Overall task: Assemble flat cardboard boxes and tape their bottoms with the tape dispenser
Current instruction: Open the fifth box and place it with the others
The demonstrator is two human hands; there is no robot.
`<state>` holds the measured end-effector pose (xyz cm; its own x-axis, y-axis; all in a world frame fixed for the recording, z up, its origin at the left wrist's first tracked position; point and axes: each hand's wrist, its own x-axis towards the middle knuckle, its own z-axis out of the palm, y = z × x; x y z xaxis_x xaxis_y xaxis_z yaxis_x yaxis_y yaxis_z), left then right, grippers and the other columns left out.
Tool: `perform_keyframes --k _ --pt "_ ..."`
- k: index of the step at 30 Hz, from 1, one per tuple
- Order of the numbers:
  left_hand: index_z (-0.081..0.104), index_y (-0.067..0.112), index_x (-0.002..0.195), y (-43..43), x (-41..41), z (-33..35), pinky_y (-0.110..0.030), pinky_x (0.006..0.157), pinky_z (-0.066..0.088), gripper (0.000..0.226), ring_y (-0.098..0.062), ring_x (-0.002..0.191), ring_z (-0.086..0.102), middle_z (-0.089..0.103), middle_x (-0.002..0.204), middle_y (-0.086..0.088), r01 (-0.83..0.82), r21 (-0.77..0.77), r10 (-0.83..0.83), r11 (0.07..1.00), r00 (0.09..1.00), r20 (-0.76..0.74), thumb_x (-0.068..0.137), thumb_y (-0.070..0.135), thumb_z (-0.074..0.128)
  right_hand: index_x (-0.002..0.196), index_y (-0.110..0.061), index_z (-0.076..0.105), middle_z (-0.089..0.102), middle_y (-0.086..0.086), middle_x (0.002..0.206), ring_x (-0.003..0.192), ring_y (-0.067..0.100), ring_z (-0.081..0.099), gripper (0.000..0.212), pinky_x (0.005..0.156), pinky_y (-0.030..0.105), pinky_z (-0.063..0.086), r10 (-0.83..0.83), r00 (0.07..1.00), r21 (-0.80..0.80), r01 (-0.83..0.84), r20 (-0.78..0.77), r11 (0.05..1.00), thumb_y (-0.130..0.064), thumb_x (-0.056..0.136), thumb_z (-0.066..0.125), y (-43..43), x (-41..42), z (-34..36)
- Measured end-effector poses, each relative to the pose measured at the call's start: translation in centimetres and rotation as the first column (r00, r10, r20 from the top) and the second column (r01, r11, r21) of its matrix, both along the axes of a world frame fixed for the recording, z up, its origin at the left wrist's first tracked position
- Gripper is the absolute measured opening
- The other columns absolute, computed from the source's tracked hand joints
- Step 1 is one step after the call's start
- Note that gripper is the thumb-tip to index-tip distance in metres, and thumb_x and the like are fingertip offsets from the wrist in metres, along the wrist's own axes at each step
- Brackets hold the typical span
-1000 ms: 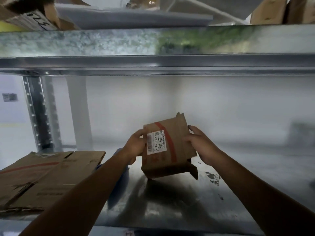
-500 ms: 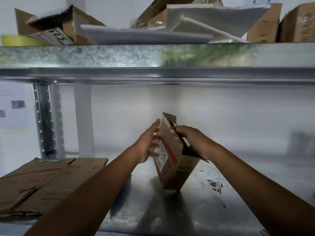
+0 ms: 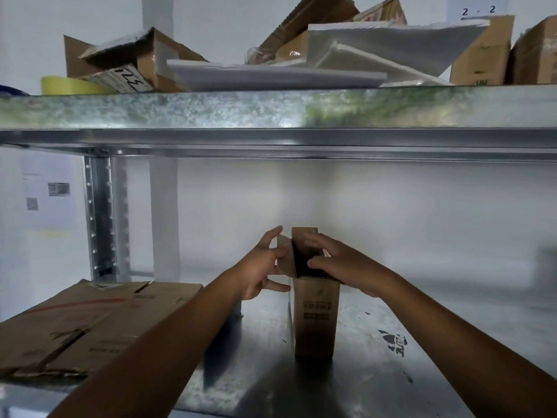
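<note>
A small brown cardboard box (image 3: 316, 318) stands upright on the metal shelf (image 3: 391, 387), its top open and its flaps raised. My left hand (image 3: 259, 267) is at the box's upper left, its spread fingers touching the left flap. From the right, my right hand (image 3: 343, 263) reaches over the top and its fingers curl around the right flap and top edge. No tape dispenser is in view.
Flattened cardboard boxes (image 3: 90, 321) lie on the shelf to the left. The upper shelf (image 3: 271, 110) carries a yellow tape roll (image 3: 69, 86), torn boxes and white foam sheets (image 3: 271, 75). A shelf post (image 3: 101, 218) stands at the back left, and a black mark (image 3: 394, 342) is to the box's right.
The box went from tilted and flat, held off the shelf, to standing upright and opened out. Both hands moved up to its top flaps. The camera tilted upward.
</note>
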<state>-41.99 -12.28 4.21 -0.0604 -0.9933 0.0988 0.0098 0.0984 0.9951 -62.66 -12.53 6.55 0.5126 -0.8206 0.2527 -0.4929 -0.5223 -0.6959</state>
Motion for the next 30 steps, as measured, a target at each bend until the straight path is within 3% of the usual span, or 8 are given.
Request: perform_keyframes --k 4,6,9,12,17,20,25,30 --pt "0.049 0.037 0.146 0.0 0.1 -0.3 -0.045 0.091 0.06 0.046 -0.023 0.122 0.059 0.056 0.143 -0.002 -0.051 -0.034 0.058 0.998 0.958 0.282 0.102 0.048 0.056 0.119 -0.061 0.046 0.051 -0.025 0.132 0.114 -0.008 0.054 0.034 0.08 0.013 0.04 -0.056 0.998 -0.072 0.059 0.037 0.996 -0.042 0.096 0.062 -0.2 -0.9 -0.7" --pt "0.051 0.032 0.146 0.0 -0.1 -0.5 -0.039 0.095 0.056 0.053 -0.017 0.12 0.056 0.055 0.145 0.0 -0.075 -0.047 0.087 0.996 0.939 0.332 0.098 0.054 0.058 0.14 -0.047 0.045 0.044 -0.021 0.146 0.134 0.006 0.046 0.053 0.092 0.02 0.04 -0.123 0.991 -0.138 0.129 0.057 0.982 -0.056 0.091 0.063 -0.5 -1.6 -1.4" --pt "0.047 0.029 0.149 0.1 -0.7 -0.7 -0.038 0.103 0.048 0.068 -0.017 0.132 0.05 0.05 0.151 0.003 -0.057 -0.023 0.061 0.998 0.941 0.333 0.092 0.063 0.06 0.142 -0.044 0.046 0.045 -0.033 0.138 0.132 0.004 0.045 0.081 0.094 0.02 0.039 -0.16 0.977 -0.113 0.176 0.139 0.978 -0.083 0.073 0.061 0.0 -2.2 -2.3" --pt "0.036 0.033 0.155 0.2 -1.6 -1.2 -0.046 0.117 0.035 0.077 -0.018 0.145 0.036 0.026 0.166 0.006 -0.026 -0.026 0.034 0.999 0.911 0.41 0.09 0.067 0.059 0.155 -0.035 0.035 0.036 -0.017 0.157 0.141 0.012 0.039 0.104 0.109 0.033 0.035 -0.193 0.968 -0.002 0.196 0.158 0.981 -0.09 0.069 0.054 0.3 -2.7 -3.9" --pt "0.025 0.041 0.157 0.5 -3.0 -2.4 -0.051 0.115 0.035 0.08 -0.023 0.148 0.033 0.037 0.161 0.005 0.034 0.063 -0.049 0.997 0.965 0.256 0.089 0.067 0.059 0.153 -0.039 0.037 0.045 -0.01 0.154 0.14 0.018 0.044 0.098 0.115 0.042 0.032 -0.168 0.949 0.131 0.137 0.267 0.982 -0.091 0.069 0.044 1.2 -1.9 -5.8" --pt "0.033 0.04 0.153 0.8 -3.4 -3.4 -0.063 0.114 0.035 0.089 -0.025 0.145 0.039 0.048 0.154 0.002 0.107 0.11 -0.121 0.988 0.985 0.122 0.076 0.075 0.059 0.137 -0.065 0.035 0.049 -0.032 0.138 0.133 0.003 0.045 0.07 0.121 0.045 0.029 -0.07 0.931 0.215 -0.009 0.357 0.976 -0.089 0.072 0.047 1.3 -1.6 -6.7" --pt "0.046 0.03 0.143 0.7 -4.0 -4.7 -0.057 0.108 0.042 0.082 -0.027 0.128 0.056 0.064 0.135 -0.006 0.08 0.125 -0.08 0.989 0.997 -0.006 0.073 0.071 0.06 0.15 -0.053 0.03 0.053 -0.016 0.145 0.136 0.007 0.048 0.072 0.113 0.037 0.04 0.031 0.877 0.214 -0.151 0.479 0.965 -0.079 0.085 0.045 0.6 -0.9 -8.6" --pt "0.042 0.029 0.148 0.4 -4.7 -5.7 -0.054 0.108 0.043 0.093 -0.026 0.128 0.056 0.061 0.138 -0.006 -0.02 0.128 0.027 0.992 0.998 -0.058 0.068 0.072 0.063 0.139 -0.043 0.045 0.068 -0.025 0.116 0.108 -0.006 0.064 0.064 0.077 0.01 0.052 -0.078 0.78 0.198 -0.059 0.621 0.979 -0.069 0.081 0.055 0.5 -0.1 -9.8"
